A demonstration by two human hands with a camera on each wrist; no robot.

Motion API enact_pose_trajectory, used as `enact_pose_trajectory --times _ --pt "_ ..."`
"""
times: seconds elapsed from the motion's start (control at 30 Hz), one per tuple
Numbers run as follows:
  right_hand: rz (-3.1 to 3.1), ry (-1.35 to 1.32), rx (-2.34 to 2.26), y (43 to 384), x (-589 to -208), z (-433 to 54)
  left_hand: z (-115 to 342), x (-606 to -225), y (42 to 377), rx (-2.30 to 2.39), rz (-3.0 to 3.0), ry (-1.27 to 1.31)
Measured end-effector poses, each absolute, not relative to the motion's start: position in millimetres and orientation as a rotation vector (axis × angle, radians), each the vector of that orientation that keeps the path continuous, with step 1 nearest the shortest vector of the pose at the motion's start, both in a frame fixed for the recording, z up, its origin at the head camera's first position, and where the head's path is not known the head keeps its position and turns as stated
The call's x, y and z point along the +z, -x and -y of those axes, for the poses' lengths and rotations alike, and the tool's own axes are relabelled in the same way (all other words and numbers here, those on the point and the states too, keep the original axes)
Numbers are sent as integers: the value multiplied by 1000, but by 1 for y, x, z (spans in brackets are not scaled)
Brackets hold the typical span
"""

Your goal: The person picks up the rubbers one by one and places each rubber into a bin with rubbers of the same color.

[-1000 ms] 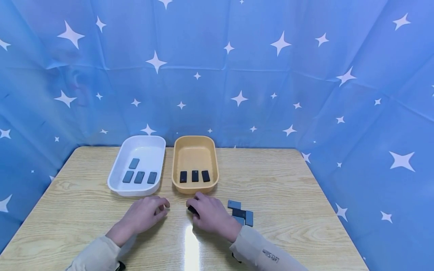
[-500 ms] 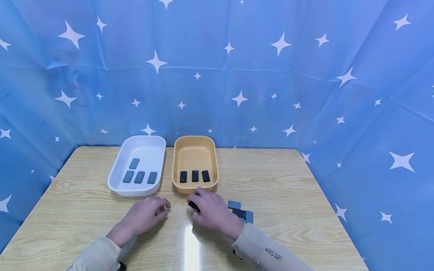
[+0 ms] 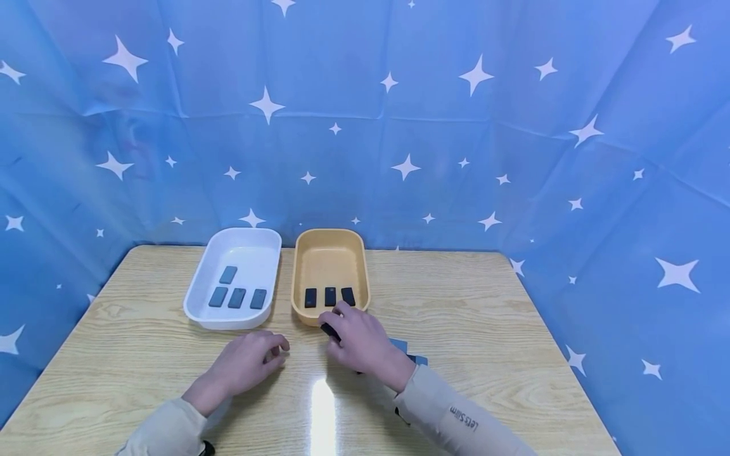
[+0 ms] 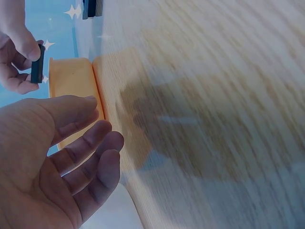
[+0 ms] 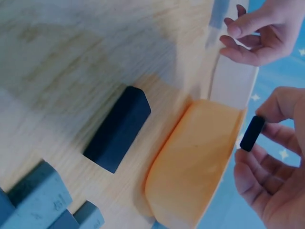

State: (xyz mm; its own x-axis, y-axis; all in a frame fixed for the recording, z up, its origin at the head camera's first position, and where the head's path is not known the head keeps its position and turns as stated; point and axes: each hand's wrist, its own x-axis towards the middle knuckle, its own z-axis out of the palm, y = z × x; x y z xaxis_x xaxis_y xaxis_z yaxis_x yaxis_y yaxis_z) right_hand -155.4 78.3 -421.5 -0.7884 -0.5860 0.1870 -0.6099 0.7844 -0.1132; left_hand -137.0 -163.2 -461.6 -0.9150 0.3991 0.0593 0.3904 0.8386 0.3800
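Observation:
My right hand [image 3: 365,342] pinches a small flat black block [image 5: 252,133] between thumb and fingers. It hangs at the near rim of the orange tray [image 3: 329,253], above table height. Inside that tray lie 3 black blocks in a row, the right one [image 3: 348,296] partly beside my fingertips. My left hand [image 3: 245,361] is held low before the white tray [image 3: 242,244], fingers loosely bent, with nothing in it. Several grey-blue blocks, one of them a grey block [image 3: 229,275], lie in the white tray.
Another black block [image 5: 118,129] lies on the table near the orange tray. Several grey-blue and dark blocks, among them a grey-blue block [image 5: 40,195], are piled nearby, mostly covered by my right hand and wrist in the head view. A blue star-patterned curtain [image 3: 365,126] hangs behind the table.
My right hand has risen forward to the orange tray's near rim, carrying the black block, and now covers more of the loose pile. The left hand has stayed nearly still.

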Motion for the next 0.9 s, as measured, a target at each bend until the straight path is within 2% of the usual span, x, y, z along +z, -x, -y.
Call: enact_pose_trajectory --times 0.9 --pt "2790 -955 161 181 -411 -62 167 -465 133 644 -2991 -628"
